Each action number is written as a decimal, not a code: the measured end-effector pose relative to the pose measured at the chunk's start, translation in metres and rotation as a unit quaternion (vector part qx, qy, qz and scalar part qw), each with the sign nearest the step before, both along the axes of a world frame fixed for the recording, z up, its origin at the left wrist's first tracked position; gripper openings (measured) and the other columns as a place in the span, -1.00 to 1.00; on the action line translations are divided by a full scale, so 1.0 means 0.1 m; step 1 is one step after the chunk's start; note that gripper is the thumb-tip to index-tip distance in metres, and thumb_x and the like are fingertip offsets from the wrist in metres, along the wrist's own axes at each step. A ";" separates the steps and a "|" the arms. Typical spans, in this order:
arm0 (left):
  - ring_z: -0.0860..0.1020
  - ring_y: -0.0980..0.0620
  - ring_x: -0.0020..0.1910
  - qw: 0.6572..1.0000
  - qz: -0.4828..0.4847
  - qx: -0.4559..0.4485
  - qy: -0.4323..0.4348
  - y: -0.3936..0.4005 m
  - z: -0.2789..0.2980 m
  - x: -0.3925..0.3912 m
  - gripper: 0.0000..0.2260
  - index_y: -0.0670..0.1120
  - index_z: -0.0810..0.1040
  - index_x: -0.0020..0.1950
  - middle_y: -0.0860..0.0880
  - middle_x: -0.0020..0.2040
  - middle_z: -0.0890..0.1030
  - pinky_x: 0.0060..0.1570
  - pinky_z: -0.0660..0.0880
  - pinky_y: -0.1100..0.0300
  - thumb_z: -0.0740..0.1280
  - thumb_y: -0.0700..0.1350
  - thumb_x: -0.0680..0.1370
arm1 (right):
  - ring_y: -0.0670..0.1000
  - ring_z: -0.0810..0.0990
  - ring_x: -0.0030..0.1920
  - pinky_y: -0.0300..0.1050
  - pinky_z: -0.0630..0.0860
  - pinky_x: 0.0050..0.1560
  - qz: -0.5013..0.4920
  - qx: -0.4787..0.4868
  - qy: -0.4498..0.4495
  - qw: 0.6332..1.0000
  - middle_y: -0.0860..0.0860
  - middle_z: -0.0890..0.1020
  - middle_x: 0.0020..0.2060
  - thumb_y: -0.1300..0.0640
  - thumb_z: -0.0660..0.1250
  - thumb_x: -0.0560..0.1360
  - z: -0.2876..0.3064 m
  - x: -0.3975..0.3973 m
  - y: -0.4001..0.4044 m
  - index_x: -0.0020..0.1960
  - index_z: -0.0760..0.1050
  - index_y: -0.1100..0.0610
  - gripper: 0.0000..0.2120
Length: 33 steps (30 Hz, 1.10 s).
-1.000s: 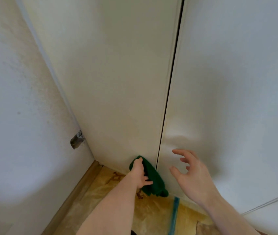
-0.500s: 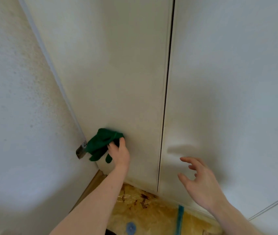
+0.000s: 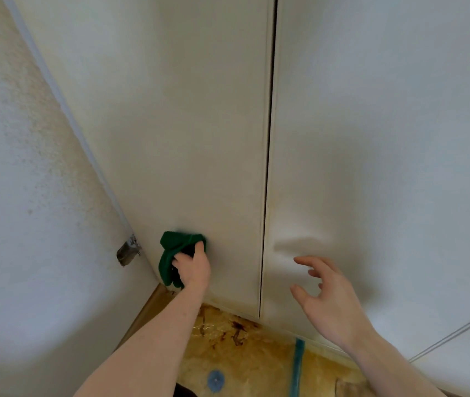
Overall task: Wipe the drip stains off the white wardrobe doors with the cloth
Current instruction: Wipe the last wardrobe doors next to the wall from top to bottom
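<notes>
My left hand (image 3: 192,267) grips cloth (image 3: 175,253) against left door (image 3: 170,138); right hand (image 3: 328,296) open, fingers spread, holding nothing.

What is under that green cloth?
The green cloth, gripped by the left hand, lies against the left wardrobe door. Whether a stain sits beneath it cannot be seen; the cloth covers that patch.
</notes>
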State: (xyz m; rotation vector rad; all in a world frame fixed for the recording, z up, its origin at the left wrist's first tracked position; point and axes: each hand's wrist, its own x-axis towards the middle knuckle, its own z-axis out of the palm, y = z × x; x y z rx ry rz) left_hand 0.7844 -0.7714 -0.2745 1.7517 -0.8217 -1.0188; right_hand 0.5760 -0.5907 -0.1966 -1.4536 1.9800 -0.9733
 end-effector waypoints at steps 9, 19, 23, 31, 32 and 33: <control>0.57 -0.17 0.13 0.990 -0.134 0.015 -0.051 0.37 0.13 -0.37 -0.63 -0.04 0.37 0.31 -0.14 0.22 0.56 0.26 0.49 -0.15 0.21 0.17 0.63 | -0.18 0.46 0.24 -0.26 0.39 0.16 -0.013 -0.004 0.010 1.000 -0.28 0.42 0.28 0.06 0.42 0.56 0.11 -0.12 0.16 0.36 0.44 -0.20 -0.58; 0.48 -0.11 0.32 0.947 -0.314 -0.032 0.055 0.82 0.71 -0.61 -0.65 0.02 0.33 0.46 -0.01 0.30 0.50 0.28 0.54 -0.09 0.23 0.01 0.68 | -0.14 0.45 0.24 -0.21 0.39 0.18 -0.033 0.001 0.015 0.999 -0.22 0.41 0.29 0.05 0.42 0.55 0.24 -0.12 0.27 0.37 0.43 -0.18 -0.57; 0.47 -0.16 0.32 0.970 -0.191 -0.067 0.136 0.83 1.05 -0.34 -0.58 -0.03 0.23 0.53 -0.07 0.34 0.45 0.27 0.53 -0.10 0.20 0.02 0.70 | -0.14 0.48 0.23 -0.20 0.41 0.15 -0.040 -0.012 0.001 0.999 -0.23 0.42 0.28 0.06 0.42 0.54 0.28 -0.15 0.31 0.34 0.45 -0.20 -0.58; 0.30 -0.21 0.47 0.980 -0.098 -0.166 -0.056 0.45 1.68 0.30 -0.38 -0.09 0.20 0.59 -0.15 0.50 0.30 0.52 0.18 -0.11 0.26 0.13 0.61 | -0.19 0.49 0.17 -0.24 0.40 0.08 -0.040 -0.059 -0.007 0.997 -0.23 0.46 0.24 0.09 0.43 0.53 0.34 -0.16 0.31 0.31 0.47 -0.20 -0.59; 0.24 -0.21 0.50 0.978 -0.088 -0.173 -0.076 0.41 1.79 0.33 -0.40 -0.10 0.15 0.62 -0.17 0.55 0.23 0.52 0.12 -0.07 0.26 0.05 0.64 | -0.19 0.49 0.16 -0.24 0.40 0.07 -0.040 -0.063 -0.006 0.997 -0.24 0.46 0.23 0.09 0.43 0.53 0.34 -0.16 0.31 0.31 0.47 -0.19 -0.59; 0.20 -0.20 0.52 0.976 -0.081 -0.183 -0.089 0.37 1.89 0.35 -0.40 -0.10 0.12 0.63 -0.17 0.58 0.18 0.52 0.08 -0.04 0.26 0.00 0.65 | -0.19 0.49 0.16 -0.25 0.39 0.07 -0.042 -0.065 -0.005 0.997 -0.24 0.46 0.23 0.10 0.44 0.52 0.35 -0.15 0.31 0.31 0.48 -0.18 -0.60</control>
